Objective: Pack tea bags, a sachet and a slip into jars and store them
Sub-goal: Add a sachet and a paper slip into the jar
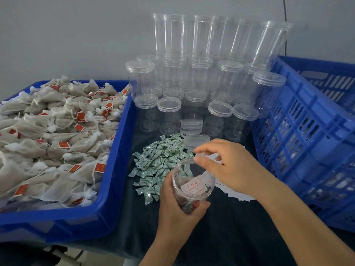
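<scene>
A clear, round plastic jar (193, 186) is gripped around its lower body by the left hand (177, 210), tilted with its open mouth toward the camera. Inside it, beige mesh tea bags and a white paper slip (194, 187) with red print are seen, the slip lying on top. The right hand (228, 165) is held just above the jar's rim, fingers curled, with a clear plastic lid (200, 154) pinched between thumb and fingertips.

Beneath and beside the hands, a heap of small white-and-green sachets (160, 161) is spread on the dark cloth-covered tabletop (221, 227). A scatter of white printed slips (230, 191) lies under the right wrist. A loose clear lid (196, 140) rests just behind the sachets, near a short stack of lids (191, 126).

Further back, empty lidded clear jars (201, 77) are stacked in tiers against the grey wall. To the left, a blue plastic tray (117, 169) is piled with red-tagged tea bags (53, 135). To the right, a blue slatted plastic crate (307, 143) stands tilted.
</scene>
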The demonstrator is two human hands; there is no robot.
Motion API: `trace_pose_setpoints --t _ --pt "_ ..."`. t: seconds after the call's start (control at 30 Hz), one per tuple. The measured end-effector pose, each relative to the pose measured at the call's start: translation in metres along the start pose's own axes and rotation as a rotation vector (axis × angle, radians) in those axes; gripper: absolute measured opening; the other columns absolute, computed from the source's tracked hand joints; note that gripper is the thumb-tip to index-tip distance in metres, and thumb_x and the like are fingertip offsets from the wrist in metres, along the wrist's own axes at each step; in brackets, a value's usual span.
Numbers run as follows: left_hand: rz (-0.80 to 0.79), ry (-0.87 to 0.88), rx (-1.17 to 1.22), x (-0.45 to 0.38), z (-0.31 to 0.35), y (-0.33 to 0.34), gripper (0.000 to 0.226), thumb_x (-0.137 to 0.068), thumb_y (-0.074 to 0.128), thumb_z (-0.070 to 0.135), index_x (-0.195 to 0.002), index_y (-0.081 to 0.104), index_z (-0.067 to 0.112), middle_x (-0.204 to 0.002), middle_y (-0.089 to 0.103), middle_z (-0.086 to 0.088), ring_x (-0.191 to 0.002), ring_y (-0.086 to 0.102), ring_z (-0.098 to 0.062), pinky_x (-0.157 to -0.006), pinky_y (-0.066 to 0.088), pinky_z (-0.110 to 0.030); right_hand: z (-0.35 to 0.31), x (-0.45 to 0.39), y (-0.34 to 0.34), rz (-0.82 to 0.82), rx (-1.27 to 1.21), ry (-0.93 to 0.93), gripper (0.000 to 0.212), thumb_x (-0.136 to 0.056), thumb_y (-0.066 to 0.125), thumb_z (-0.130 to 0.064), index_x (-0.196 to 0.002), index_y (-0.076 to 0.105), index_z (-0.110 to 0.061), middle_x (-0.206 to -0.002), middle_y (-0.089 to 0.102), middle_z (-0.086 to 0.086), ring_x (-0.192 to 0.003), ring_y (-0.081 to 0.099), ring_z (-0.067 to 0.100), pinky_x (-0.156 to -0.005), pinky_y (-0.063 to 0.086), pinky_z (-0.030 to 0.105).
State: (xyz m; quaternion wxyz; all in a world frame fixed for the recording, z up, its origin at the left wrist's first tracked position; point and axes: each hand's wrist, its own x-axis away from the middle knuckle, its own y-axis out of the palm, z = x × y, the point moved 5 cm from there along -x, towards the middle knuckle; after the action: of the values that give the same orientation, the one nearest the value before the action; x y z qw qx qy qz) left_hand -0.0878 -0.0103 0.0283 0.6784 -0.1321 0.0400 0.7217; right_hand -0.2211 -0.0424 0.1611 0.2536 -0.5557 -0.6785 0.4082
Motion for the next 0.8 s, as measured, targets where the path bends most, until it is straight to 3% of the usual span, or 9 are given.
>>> trace_pose_setpoints --t 0.1,0.2,0.3,0.4,0.53,0.63,0.7,0.8 --pt "-0.007 -0.015 0.039 0.0 -0.001 0.0 0.096 -0.056 0.084 0.039 -0.136 0.032 0.049 -0.129 0.045 0.021 -0.121 0.048 -0.001 -0.09 0.05 -0.02 -0.002 0.004 0.004 -0.185 0.214 -0.018 0.106 -0.061 0.054 -0.087 -0.152 0.026 -0.042 -0.146 0.035 -0.025 -0.131 0.036 -0.003 -0.103 0.038 0.025" --pt "-0.018 -0.007 0.08 0.0 0.002 -0.001 0.095 -0.058 0.086 0.029 -0.136 0.034 0.045 -0.119 0.049 0.03 -0.115 0.05 0.007 -0.08 0.048 -0.008 -0.008 0.004 0.012 -0.248 0.385 -0.083 0.12 -0.06 0.063 -0.085 -0.156 0.008 -0.039 -0.151 0.03 -0.021 -0.137 0.031 0.004 -0.107 0.037 0.03" --pt "-0.039 0.005 0.107 0.0 0.004 0.001 0.095 -0.061 0.088 0.016 -0.137 0.035 0.039 -0.117 0.051 0.035 -0.109 0.054 0.011 -0.075 0.048 -0.006 -0.016 -0.001 0.02 -0.305 0.474 -0.131 0.115 -0.061 0.064 -0.084 -0.155 0.011 -0.043 -0.139 0.041 -0.017 -0.128 0.04 0.008 -0.097 0.043 0.032" --pt "-0.031 -0.002 0.124 0.001 0.005 0.001 0.098 -0.061 0.089 0.02 -0.135 0.032 0.046 -0.118 0.05 0.034 -0.112 0.055 0.004 -0.077 0.051 -0.012 -0.026 -0.007 0.023 -0.35 0.539 -0.164 0.1 -0.066 0.065 -0.078 -0.15 0.018 -0.051 -0.122 0.044 -0.011 -0.115 0.047 0.013 -0.081 0.042 0.03" --pt "-0.011 0.06 0.053 -0.001 0.01 0.0 0.098 -0.058 0.087 0.03 -0.128 0.027 0.065 -0.127 0.05 0.026 -0.119 0.051 0.002 -0.087 0.047 -0.011 -0.039 -0.009 0.018 -0.387 0.616 -0.17 0.084 -0.072 0.069 -0.065 -0.144 0.03 -0.047 -0.099 0.034 -0.008 -0.093 0.049 0.018 -0.069 0.043 0.033" --pt "-0.041 0.074 0.035 -0.005 0.011 0.002 0.118 -0.051 0.09 0.034 -0.141 0.018 0.055 -0.143 0.039 0.018 -0.131 0.041 -0.002 -0.102 0.044 -0.026 -0.045 -0.007 0.002 -0.371 0.627 -0.165 0.079 -0.073 0.069 -0.062 -0.142 0.034 -0.044 -0.091 0.032 -0.01 -0.084 0.046 0.016 -0.06 0.038 0.03" --pt "-0.053 0.061 0.019 -0.008 0.01 0.004 0.129 -0.044 0.091 0.041 -0.145 0.011 0.053 -0.149 0.031 0.018 -0.137 0.035 -0.006 -0.108 0.04 -0.041 -0.048 -0.005 -0.02 -0.338 0.615 -0.143 0.077 -0.074 0.068 -0.065 -0.14 0.034 -0.045 -0.089 0.034 -0.013 -0.084 0.045 0.014 -0.059 0.036 0.027" --pt "-0.055 0.125 -0.048 -0.008 0.015 0.008 0.124 -0.044 0.082 0.063 -0.136 0.0 0.068 -0.148 0.017 0.037 -0.139 0.022 0.006 -0.11 0.028 -0.03 -0.056 -0.001 -0.076 -0.265 0.533 -0.072 0.077 -0.068 0.068 -0.072 -0.135 0.036 -0.052 -0.099 0.046 -0.019 -0.091 0.051 0.008 -0.067 0.043 0.024"
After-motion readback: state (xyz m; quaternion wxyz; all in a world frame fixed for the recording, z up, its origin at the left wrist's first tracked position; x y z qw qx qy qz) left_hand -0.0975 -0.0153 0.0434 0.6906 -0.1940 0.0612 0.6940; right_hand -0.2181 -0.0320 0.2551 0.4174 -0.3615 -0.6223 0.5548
